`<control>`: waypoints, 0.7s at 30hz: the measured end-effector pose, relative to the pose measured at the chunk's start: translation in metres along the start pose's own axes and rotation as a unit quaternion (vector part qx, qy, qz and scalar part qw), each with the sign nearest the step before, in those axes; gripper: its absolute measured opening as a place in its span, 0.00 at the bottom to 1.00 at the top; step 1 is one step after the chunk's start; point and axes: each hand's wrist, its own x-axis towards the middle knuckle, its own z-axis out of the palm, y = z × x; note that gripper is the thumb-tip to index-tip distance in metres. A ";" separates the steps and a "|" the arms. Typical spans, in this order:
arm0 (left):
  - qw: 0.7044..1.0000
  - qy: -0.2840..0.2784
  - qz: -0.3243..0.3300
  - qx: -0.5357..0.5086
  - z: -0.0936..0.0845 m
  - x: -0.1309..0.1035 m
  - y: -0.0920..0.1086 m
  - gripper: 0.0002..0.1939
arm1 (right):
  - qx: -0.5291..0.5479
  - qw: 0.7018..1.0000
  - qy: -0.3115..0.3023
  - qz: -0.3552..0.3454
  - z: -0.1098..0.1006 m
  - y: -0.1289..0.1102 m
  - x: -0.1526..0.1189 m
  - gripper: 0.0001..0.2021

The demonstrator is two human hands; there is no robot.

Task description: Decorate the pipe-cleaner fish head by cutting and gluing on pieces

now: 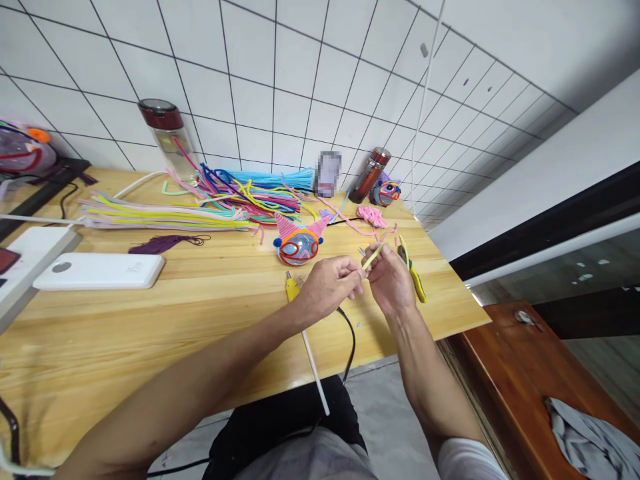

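Observation:
My left hand (330,285) pinches one end of a short pale yellow pipe cleaner (373,257) between thumb and fingertips. The other end is gripped by my right hand (393,279), its fingers curled around it. Both hands are raised over the table's right part. Left of them stands a clear ball figure (300,247) with pink pipe-cleaner ears and red and orange outlines. A yellow glue gun (292,288), partly hidden by my left arm, lies below it, a white glue stick (316,373) jutting toward me. Yellow-handled pliers (419,283) rest just beyond my right hand.
Bundles of coloured pipe cleaners (170,215) spread along the back. A glass bottle (173,143), a red flask (370,175) and another ball figure (386,191) stand near the wall. Pink braided pieces (371,216), a purple tassel (163,244) and a white power bank (100,271) lie on the wooden table (200,333).

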 end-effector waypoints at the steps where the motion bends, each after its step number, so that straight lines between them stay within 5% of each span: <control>1: 1.000 0.001 0.000 0.003 0.000 0.000 0.000 0.06 | -0.011 1.000 -0.002 0.001 0.000 0.000 -0.001 0.19; 12: 0.985 0.117 0.104 0.066 0.005 -0.004 -0.003 0.07 | -0.003 1.000 0.025 0.002 -0.013 0.007 -0.018 0.21; 17: 0.990 0.103 0.096 0.021 0.001 -0.003 0.000 0.15 | -0.017 1.000 0.005 -0.026 -0.021 0.008 -0.028 0.21; 21: 0.993 0.082 0.085 0.023 0.002 -0.006 0.001 0.18 | -0.007 0.997 0.046 -0.058 -0.024 0.012 -0.027 0.20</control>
